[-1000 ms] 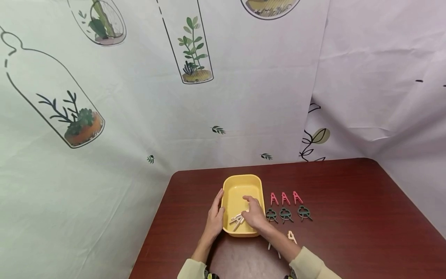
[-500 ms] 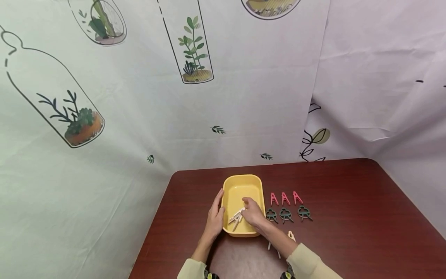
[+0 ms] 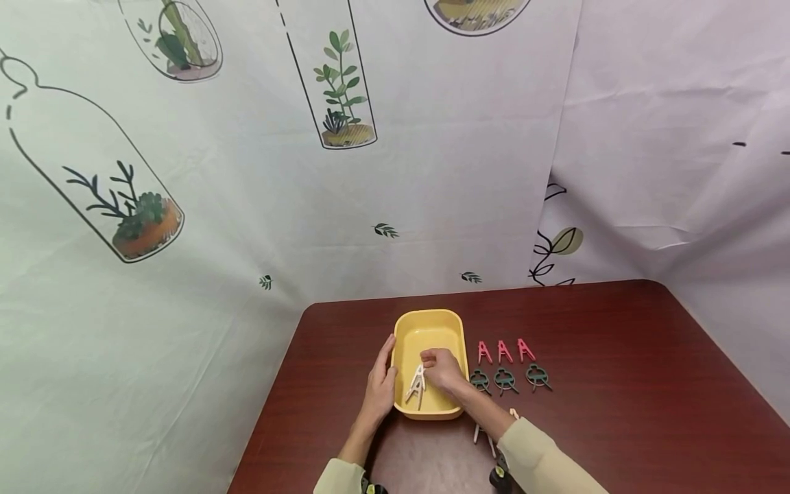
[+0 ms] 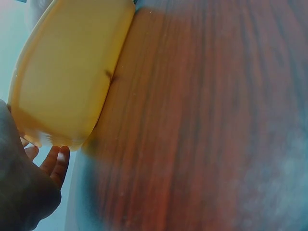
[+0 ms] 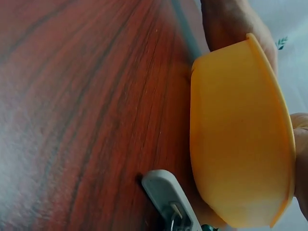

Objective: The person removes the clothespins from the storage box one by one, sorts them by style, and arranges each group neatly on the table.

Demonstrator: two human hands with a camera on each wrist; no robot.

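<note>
My left hand [image 3: 379, 384] rests against the left side of a yellow tray [image 3: 459, 329], its fingers fairly straight and the thumb at the rim. In the left wrist view its fingertips [image 4: 60, 156] touch the outer wall. My right hand [image 3: 443, 370] reaches over the tray's right rim with curled fingers, pinching the top end of a white clothespin [image 3: 417, 385] inside the tray. A second white clothespin may lie against it; they overlap too much to tell. The tray wall [image 5: 240, 130] hides the fingertips in the right wrist view.
Right of the tray are a row of pink clothespins [image 3: 503, 352] and a row of dark green round clips [image 3: 505, 380]. Nearer me, white clothespins [image 3: 484, 438] lie partly under my right forearm. A printed cloth [image 3: 401, 185] hangs behind the dark red table [image 3: 617, 384].
My right hand has shifted slightly left and its fingers have curled in further. The white clothespins in the tray have drawn together, now more upright in view. My left hand stays put.
</note>
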